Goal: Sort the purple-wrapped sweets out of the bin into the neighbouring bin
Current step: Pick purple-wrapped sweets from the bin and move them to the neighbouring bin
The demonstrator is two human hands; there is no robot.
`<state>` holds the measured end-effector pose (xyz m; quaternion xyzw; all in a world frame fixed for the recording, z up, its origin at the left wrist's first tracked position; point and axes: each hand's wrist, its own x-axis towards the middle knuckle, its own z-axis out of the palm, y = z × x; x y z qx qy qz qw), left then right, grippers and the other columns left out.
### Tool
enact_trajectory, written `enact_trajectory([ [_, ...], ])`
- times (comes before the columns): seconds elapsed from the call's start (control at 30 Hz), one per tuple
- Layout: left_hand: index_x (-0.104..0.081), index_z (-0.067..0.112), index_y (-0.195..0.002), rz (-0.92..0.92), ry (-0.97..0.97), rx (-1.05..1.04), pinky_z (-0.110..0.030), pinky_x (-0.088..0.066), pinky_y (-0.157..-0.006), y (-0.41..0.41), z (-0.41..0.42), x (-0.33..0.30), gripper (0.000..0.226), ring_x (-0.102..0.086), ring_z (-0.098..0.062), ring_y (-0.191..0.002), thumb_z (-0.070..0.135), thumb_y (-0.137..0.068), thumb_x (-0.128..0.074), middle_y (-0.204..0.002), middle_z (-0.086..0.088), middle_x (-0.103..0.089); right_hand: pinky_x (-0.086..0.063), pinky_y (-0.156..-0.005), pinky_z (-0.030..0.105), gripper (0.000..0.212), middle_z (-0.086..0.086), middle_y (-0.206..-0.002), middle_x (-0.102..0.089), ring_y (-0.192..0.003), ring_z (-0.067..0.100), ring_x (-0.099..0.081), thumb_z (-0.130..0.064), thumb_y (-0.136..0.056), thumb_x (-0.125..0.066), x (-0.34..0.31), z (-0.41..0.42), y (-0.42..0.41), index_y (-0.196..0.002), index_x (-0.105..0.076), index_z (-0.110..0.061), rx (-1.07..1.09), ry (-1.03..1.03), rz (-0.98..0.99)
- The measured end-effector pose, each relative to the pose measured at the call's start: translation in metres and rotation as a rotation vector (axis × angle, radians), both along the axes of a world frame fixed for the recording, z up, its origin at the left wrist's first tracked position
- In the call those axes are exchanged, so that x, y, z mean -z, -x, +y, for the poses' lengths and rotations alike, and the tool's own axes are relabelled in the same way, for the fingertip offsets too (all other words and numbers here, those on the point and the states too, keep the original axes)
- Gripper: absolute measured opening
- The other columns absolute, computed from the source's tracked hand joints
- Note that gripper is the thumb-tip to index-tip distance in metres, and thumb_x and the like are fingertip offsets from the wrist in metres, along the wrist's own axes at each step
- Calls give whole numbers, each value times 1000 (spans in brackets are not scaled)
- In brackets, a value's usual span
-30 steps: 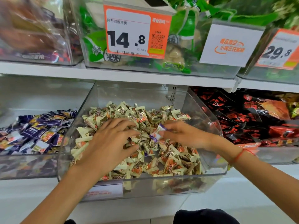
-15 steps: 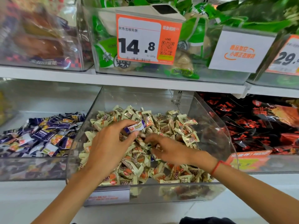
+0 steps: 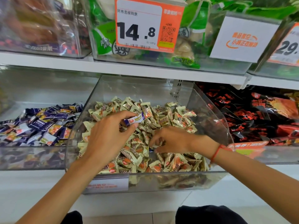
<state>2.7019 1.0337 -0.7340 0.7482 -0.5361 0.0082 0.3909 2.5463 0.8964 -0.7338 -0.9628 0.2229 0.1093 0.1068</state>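
My left hand [image 3: 110, 135] pinches a purple-wrapped sweet [image 3: 135, 119] between thumb and fingers, above the heap of cream-wrapped sweets [image 3: 169, 115] in the clear middle bin [image 3: 215, 120]. My right hand [image 3: 171, 139] reaches into the same heap, its fingers curled down among the wrappers; a bit of purple wrapper [image 3: 150, 150] shows just under its fingertips. What those fingers hold is hidden. The neighbouring bin on the left [image 3: 32, 159] holds a pile of purple-wrapped sweets [image 3: 40, 123].
A bin of black-and-red snack packs [image 3: 258, 113] stands to the right. The white shelf [image 3: 145, 70] above carries bins of green packs and an orange price tag [image 3: 145, 26] reading 14.8. A label strip [image 3: 106, 185] sits on the middle bin's front.
The purple sweet passed from my right hand to my left hand, which now holds it above the heap. My right hand went back down into the cream sweets.
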Motion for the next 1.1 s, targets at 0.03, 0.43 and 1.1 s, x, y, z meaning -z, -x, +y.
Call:
enact_trajectory([
  [0.03,-63,38,-112,-1,1,-1,-27,-52,-56,0,0,0,27,-65,-12,-62,41,-86,-64,-86,22,-61,-42,-97,35,35,-5,-130,-58,-121,20,-51,-37,-87,-67,6,0,-5,-121,-63,-34,2,2,4],
  [0.43,-63,34,-117,44,31,31,-10,-34,-47,1,1,-1,31,-60,-4,-54,41,-87,-64,-91,16,-67,-41,-90,33,28,-5,-119,-60,-124,22,-47,-40,-83,-70,6,-14,-12,-107,-71,-25,-37,-45,66],
  [1.1,-64,26,-115,-95,320,-492,-37,-45,-73,-88,92,-26,23,-58,-23,-92,29,-95,-54,-103,1,-65,-49,-68,29,25,-4,-94,-67,-77,9,-57,-32,-86,-70,-41,98,-110,-108,-67,-22,45,-250,-976],
])
